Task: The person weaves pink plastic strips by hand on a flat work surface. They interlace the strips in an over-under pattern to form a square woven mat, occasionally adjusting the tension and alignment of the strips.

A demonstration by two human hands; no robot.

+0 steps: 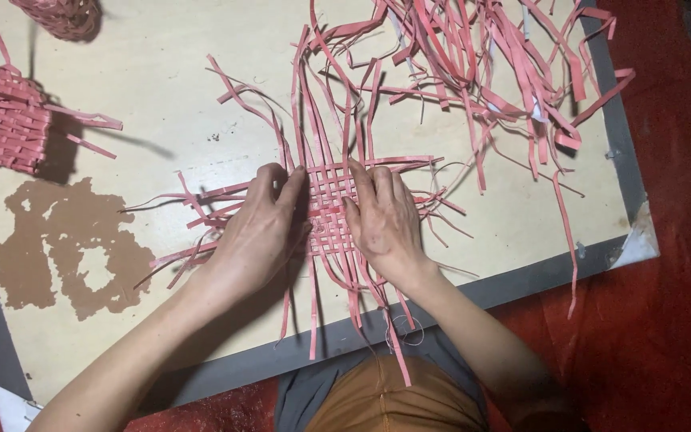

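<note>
A pale board with a grey edge lies on red floor covering and serves as the flat work surface, which is why everything rests on it rather than in the lap. At its middle sits a woven mat of pink strips, its loose ends fanning out on all four sides; it lies flat, seemingly so that the crossings stay square. Both hands press down on the mat rather than grip it: the left hand lies spread over the mat's left side, fingers flat on the crossing strips, and the right hand covers its right side, fingertips at the upper edge of the weave. The hands are close together with only a narrow band of weave showing between them, and neither is closed around a strip as far as I can tell. Beyond the mat, toward the board's far right corner, a tangled heap of loose strips spills so near that its ends mingle with the mat's own. Left of the mat, well apart, a half-made basket lies on its side, and another woven piece sits beyond it. A brown worn patch marks the board left of the mat.
</note>
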